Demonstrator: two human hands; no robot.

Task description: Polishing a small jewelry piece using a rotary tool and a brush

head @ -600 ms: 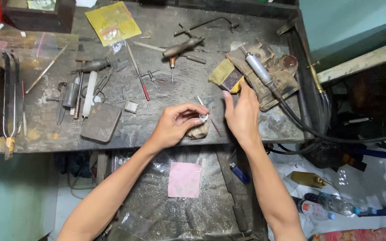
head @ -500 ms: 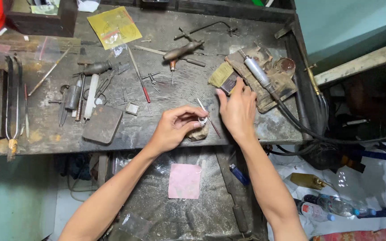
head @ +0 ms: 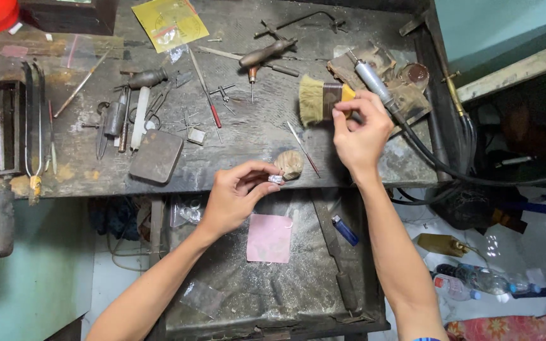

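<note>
Nearest the wearer, a pink square of paper [head: 269,237] is lying on the tray [head: 222,290] under the bench edge, probably placed to catch filings, with a blue lighter [head: 345,230] beside it. Just above, the left hand [head: 235,197] is pinching a small silvery piece [head: 275,179] between thumb and fingertips, fingers closed tight on it, holding it out over the tray and against the worn wooden bench peg [head: 290,164] for steadiness. Further out, the right hand [head: 360,129] is gripping a yellow-handled brush [head: 321,100] by its ferrule, fingers curled shut around it, bristles pointing left toward the piece. Beyond, a rotary handpiece [head: 370,78] is resting on the workbench [head: 248,136] among scattered hand tools.
</note>
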